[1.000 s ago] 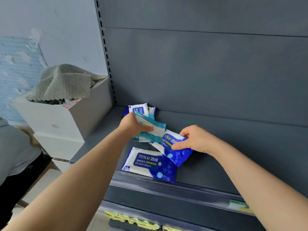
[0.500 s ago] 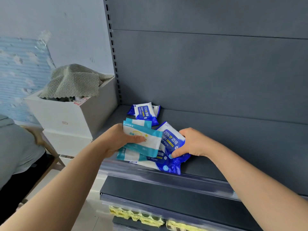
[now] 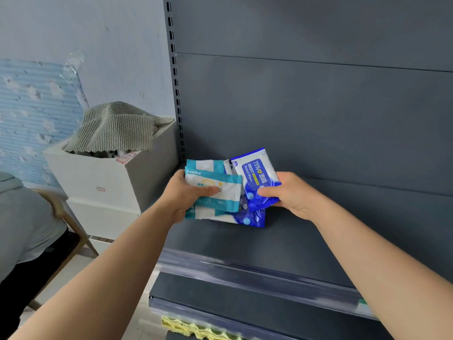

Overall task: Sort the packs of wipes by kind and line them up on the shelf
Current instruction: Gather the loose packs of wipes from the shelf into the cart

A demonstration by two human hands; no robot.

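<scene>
Teal-and-white packs (image 3: 215,192) sit stacked in the left hand (image 3: 188,195), its thumb clamped across the top one. The right hand (image 3: 289,195) pinches a blue pack (image 3: 257,177) by its lower end, raised just beside them, probably to separate the two kinds, one per hand. A second blue pack (image 3: 252,218) shows underneath; I cannot tell whether it lies on the shelf (image 3: 306,246) or is held. All this hangs over the shelf's far left, near the slotted post (image 3: 175,94). Rightward the dark board stretches on, giving room for rows. The near rail (image 3: 245,268) is the edge to mind.
</scene>
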